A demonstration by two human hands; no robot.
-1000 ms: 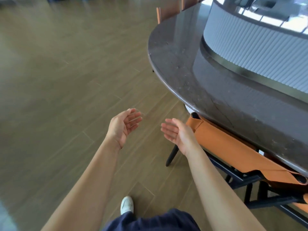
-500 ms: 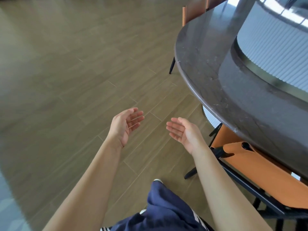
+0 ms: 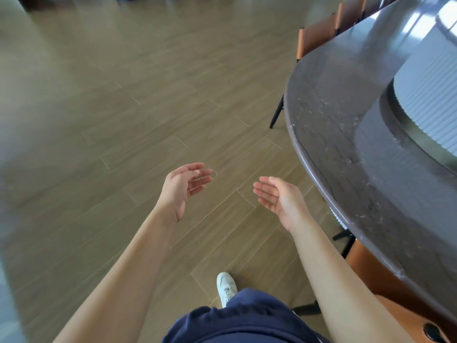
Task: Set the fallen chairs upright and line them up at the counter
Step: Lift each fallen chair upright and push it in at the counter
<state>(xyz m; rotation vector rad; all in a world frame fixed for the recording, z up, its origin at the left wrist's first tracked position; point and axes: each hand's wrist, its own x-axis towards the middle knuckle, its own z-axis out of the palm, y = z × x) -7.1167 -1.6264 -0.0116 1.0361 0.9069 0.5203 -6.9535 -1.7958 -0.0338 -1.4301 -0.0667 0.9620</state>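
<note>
Head view, looking down. The left grip (image 3: 180,189) and the right grip (image 3: 279,196) are raised in front of the body above the floor (image 3: 123,95). Their palms face each other and the fingers are straight to loosely bent. Both grips are wide, hold nothing and touch nothing, and there is a clear gap between them.

The near chair (image 3: 400,315) shows orange upholstery on a black frame. It sits under the rim of the bench (image 3: 346,144) at lower right, beside the right forearm and behind the right grip. Only part of it is visible, so its posture cannot be told. The far chairs (image 3: 319,33) show upright orange backs in a row against the far rim of the bench, with one black leg visible below. They are well apart from both grips.

The bench has a dark, rounded, glossy top with pale flecks. It carries a white ribbed drum (image 3: 430,95) set back from the edge. The floor is brown wood-look planking, blurred toward the left. A white shoe (image 3: 225,285) and navy shorts (image 3: 242,323) appear at the bottom edge.
</note>
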